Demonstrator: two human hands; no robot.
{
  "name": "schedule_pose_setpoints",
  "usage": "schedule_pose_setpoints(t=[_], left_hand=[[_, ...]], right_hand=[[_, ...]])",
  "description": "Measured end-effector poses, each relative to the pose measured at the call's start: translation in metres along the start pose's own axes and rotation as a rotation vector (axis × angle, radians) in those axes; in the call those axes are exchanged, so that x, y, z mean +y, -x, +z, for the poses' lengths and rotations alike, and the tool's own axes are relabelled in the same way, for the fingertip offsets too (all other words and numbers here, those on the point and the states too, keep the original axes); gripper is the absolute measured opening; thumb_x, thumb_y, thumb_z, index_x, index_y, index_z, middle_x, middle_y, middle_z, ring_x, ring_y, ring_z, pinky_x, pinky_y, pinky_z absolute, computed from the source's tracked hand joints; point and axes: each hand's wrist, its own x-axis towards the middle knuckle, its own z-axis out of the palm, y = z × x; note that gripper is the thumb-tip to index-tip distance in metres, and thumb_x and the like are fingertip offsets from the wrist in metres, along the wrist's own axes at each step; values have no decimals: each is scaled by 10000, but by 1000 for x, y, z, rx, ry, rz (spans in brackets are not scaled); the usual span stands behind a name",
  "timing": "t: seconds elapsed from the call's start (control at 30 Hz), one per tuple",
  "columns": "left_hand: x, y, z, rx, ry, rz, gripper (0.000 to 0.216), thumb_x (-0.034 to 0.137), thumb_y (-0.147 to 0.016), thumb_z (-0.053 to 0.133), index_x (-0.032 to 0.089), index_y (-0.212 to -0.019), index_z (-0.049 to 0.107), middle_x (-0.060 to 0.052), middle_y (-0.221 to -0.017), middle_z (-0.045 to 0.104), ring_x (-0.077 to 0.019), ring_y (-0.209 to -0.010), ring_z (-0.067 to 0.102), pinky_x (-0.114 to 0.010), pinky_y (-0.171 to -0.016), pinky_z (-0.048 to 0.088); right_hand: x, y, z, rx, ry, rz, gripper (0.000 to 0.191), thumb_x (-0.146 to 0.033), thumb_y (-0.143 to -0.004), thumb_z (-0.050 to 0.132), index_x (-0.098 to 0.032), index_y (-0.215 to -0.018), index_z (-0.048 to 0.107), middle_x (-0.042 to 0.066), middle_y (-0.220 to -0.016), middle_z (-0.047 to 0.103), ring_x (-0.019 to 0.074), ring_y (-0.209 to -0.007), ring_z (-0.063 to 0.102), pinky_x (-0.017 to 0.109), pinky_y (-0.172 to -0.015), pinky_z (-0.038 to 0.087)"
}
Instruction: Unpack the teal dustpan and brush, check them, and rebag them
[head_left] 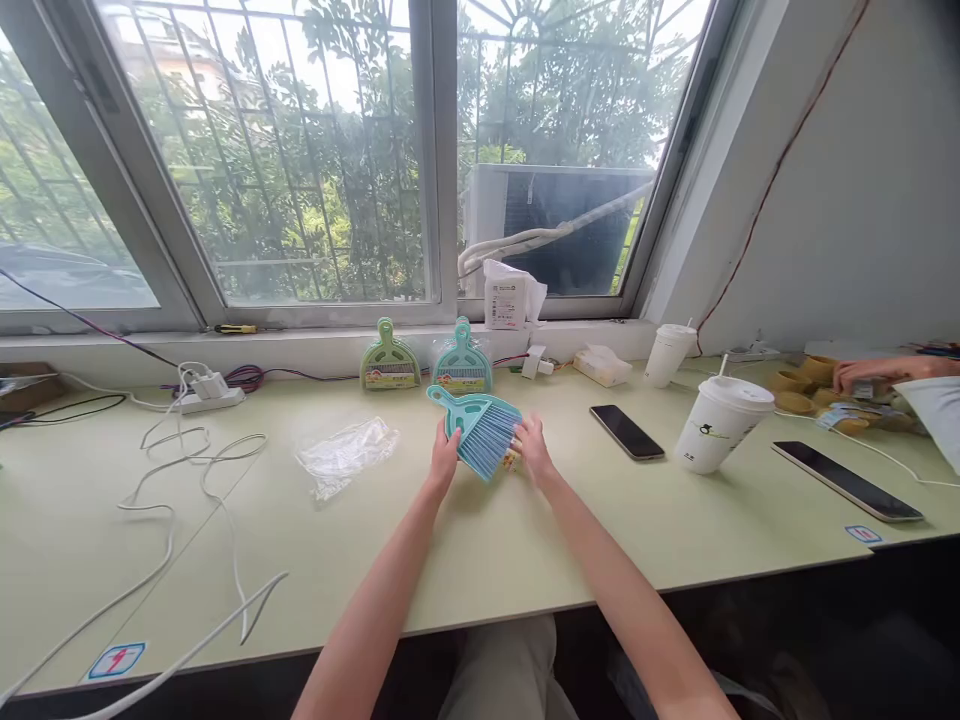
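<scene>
A teal dustpan and brush set [480,430] is held above the table in both hands, its blue bristles facing me and its looped handle pointing up and left. My left hand [445,455] grips its left edge, thumb in front. On the other side, my right hand [533,447] is closed around the right edge by the bristle tips. Part of a colourful printed label [511,460] shows behind the bristles. Behind the set, a packaged green set [390,360] and a packaged teal set [462,360] lean against the window ledge.
Left of my hands lies a crumpled clear plastic bag [349,455]; farther left are white cables [169,510] and a power strip [202,392]. To the right are a phone [627,432], white cups [721,425], another phone [846,480] and another person's hand [874,374].
</scene>
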Motion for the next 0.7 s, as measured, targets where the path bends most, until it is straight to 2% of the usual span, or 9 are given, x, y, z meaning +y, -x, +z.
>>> schedule_pose_setpoints(t=[0.07, 0.1, 0.13, 0.2, 0.23, 0.3, 0.37, 0.53, 0.7], left_hand=[[2, 8, 2, 120, -104, 140, 462, 375, -909, 410, 184, -1327, 461, -119, -1251, 574, -258, -1140, 543, -378, -951, 435], [4, 13, 3, 143, -151, 224, 451, 377, -908, 418, 192, -1312, 490, -109, -1260, 575, -258, -1166, 526, -370, -983, 407], [8, 20, 5, 128, -186, 301, 452, 378, -898, 446, 204, -1310, 505, -98, -1279, 569, -260, -1188, 513, -360, -1000, 391], [13, 31, 11, 41, -226, 401, 487, 367, -861, 521, 223, -1326, 507, -86, -1321, 545, -266, -1207, 502, -333, -987, 401], [15, 36, 13, -7, -239, 420, 506, 356, -842, 552, 221, -1328, 510, -89, -1330, 538, -269, -1205, 503, -317, -965, 417], [17, 42, 16, -74, -267, 423, 505, 323, -815, 589, 207, -1304, 540, -103, -1310, 550, -274, -1184, 519, -286, -916, 445], [17, 43, 17, -81, -290, 435, 470, 285, -808, 595, 195, -1269, 574, -110, -1273, 572, -273, -1168, 528, -264, -889, 452], [19, 39, 22, 77, -421, 531, 417, 254, -860, 533, 196, -1269, 583, -110, -1181, 607, -254, -1097, 557, -238, -837, 437], [23, 28, 22, 161, -791, 501, 423, 221, -907, 434, 217, -1321, 520, -95, -1186, 606, -205, -896, 617, -244, -714, 430]], right_hand=[[-6, 4, 0, 156, 259, -270, 424, -258, -857, 440, -270, -1280, 450, 74, -1321, 511, 208, -1210, 483, 437, -1014, 401], [-9, 7, 0, 149, 390, -414, 399, -250, -869, 428, -266, -1264, 482, 76, -1340, 500, 219, -1252, 434, 449, -1057, 340], [-12, 11, 2, 73, 506, -524, 358, -253, -878, 434, -264, -1222, 530, 75, -1327, 517, 232, -1259, 418, 456, -1076, 299], [-17, 20, 7, -111, 641, -637, 298, -264, -866, 502, -266, -1152, 588, 69, -1270, 567, 245, -1215, 445, 436, -1067, 295], [-19, 23, 10, -128, 651, -662, 319, -271, -846, 542, -254, -1162, 580, 76, -1261, 569, 252, -1193, 454, 425, -1045, 319], [-22, 27, 14, -66, 629, -677, 323, -287, -820, 581, -234, -1138, 582, 82, -1215, 580, 255, -1147, 473, 412, -1007, 353], [-26, 28, 15, 9, 604, -674, 252, -315, -805, 596, -223, -1039, 614, 78, -1127, 597, 250, -1087, 497, 397, -976, 375], [-43, 22, 1, 66, 620, -704, 167, -384, -773, 610, -221, -809, 621, 58, -917, 587, 228, -976, 524, 345, -905, 413], [-55, 27, -5, 62, 693, -771, 143, -352, -736, 592, -213, -756, 568, 35, -839, 555, 201, -869, 526, 303, -769, 434]])
